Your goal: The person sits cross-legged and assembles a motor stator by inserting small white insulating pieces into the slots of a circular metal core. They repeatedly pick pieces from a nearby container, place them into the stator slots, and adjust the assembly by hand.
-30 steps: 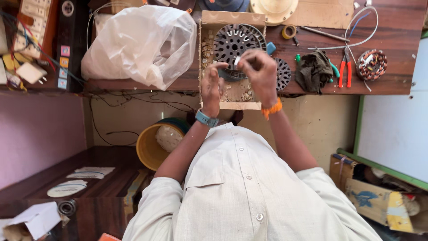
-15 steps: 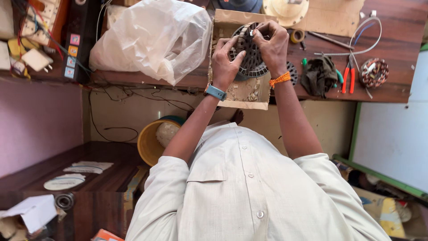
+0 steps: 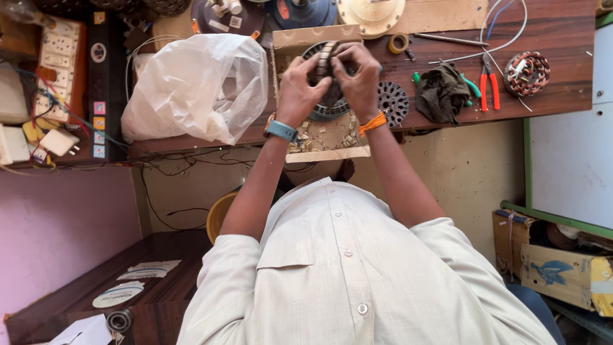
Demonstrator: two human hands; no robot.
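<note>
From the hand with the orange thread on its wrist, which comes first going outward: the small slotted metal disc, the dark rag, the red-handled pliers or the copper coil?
Measured from the right hand in the head view, all lying off toward the image's right on the wooden bench:
1. Slotted metal disc, just beside the wrist.
2. Dark rag, next along.
3. Red-handled pliers, past the rag.
4. Copper coil, farthest, near the bench end.

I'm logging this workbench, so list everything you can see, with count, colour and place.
motor stator: 1, grey, upright between both hands
cardboard sheet: 1, brown, under the stator
slotted disc: 1, dark, right of the hands
plastic bag: 1, clear white, left on bench
rag: 1, dark, bench right
pliers: 1, red-handled, beside rag
copper-wound coil: 1, bench far right
tape roll: 1, tan, bench back
left hand: 1, blue watch
right hand: 1, orange band
</note>
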